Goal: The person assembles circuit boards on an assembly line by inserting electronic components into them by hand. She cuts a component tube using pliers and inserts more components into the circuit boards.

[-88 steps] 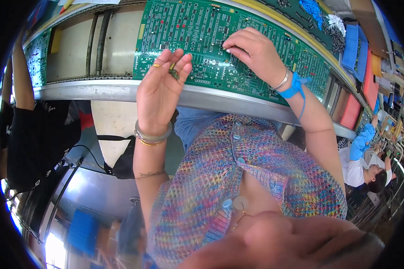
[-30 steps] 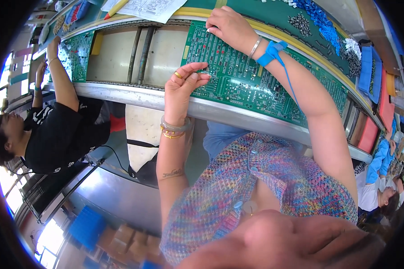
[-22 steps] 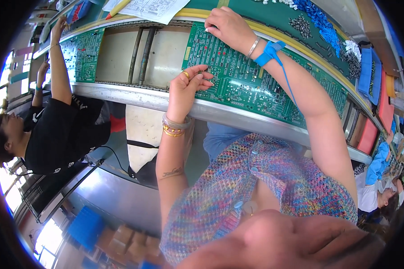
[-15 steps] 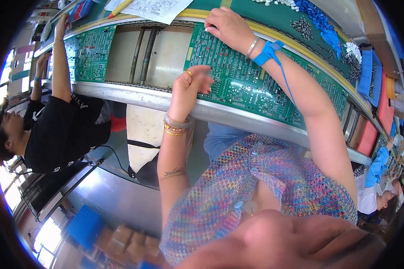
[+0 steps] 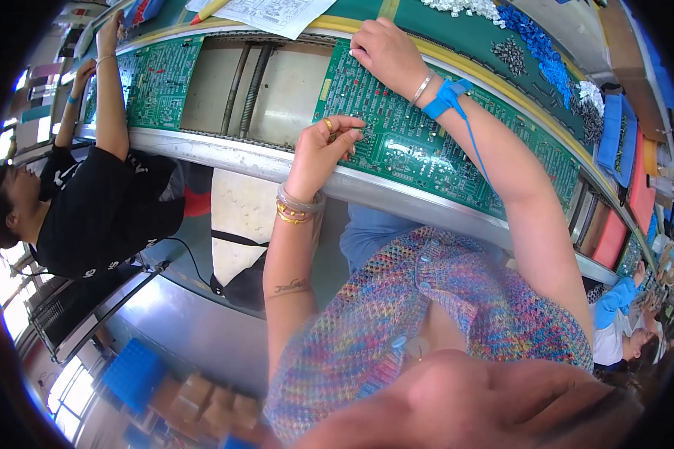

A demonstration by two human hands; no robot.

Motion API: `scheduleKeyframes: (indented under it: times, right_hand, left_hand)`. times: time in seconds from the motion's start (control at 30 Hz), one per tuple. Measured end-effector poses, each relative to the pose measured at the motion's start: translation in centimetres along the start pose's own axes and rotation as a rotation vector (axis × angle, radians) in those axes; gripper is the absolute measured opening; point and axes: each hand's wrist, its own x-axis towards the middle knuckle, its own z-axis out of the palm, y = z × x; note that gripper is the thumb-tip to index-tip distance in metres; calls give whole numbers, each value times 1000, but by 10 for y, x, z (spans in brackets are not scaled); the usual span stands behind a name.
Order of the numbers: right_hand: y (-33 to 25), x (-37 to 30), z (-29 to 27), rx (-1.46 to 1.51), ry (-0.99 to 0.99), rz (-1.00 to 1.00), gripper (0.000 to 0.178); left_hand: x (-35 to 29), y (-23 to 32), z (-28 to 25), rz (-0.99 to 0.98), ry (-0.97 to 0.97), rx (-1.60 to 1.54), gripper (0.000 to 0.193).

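A green circuit board [image 5: 419, 161] with many small parts lies on the rail in front of me, under both hands. My left hand [image 5: 320, 153] is over its near left part, thumb and forefinger closed in a pinch. Something tiny seems to be at those fingertips, too small to name. My right hand [image 5: 388, 56] is at the board's far edge with its fingers curled in and the thumb against them; whatever they hold, if anything, is hidden. A blue wrist strap [image 5: 449, 97] with a cord circles my right wrist.
Left of my board, the conveyor gap shows metal rods [image 5: 253, 90], then another green board [image 5: 161, 86] beside a co-worker in black [image 5: 105, 209]. Beyond the rail lie a paper drawing [image 5: 277, 11], white parts [image 5: 464, 7], blue parts [image 5: 532, 41] and black parts [image 5: 509, 54]. A blue bin [image 5: 616, 138] stands right.
My left fingers, blurred before, now show clearly in a pinch above the board. My right hand stays at the far edge with fingers curled. The whole view has shifted slightly.
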Motion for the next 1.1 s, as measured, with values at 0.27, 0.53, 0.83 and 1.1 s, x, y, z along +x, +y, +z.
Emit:
scheduleKeyframes:
  times: [0.27, 0.53, 0.83, 1.1]
  right_hand:
    - [-22, -3, -22, 268, 11, -48, 11]
    - [-81, -21, -57, 529, -136, -88, 11]
    - [-75, -34, -73, 620, -222, 79, 10]
    - [-65, -47, -83, 636, -275, 151, 10]
  left_hand:
    - [-2, -1, -4, 14, 169, -377, 13]
    - [-12, 1, -19, 101, 104, -625, 12]
    - [10, 6, -226, -61, 1129, 1324, 40]
    - [-9, 1, -176, -32, 835, 1470, 38]
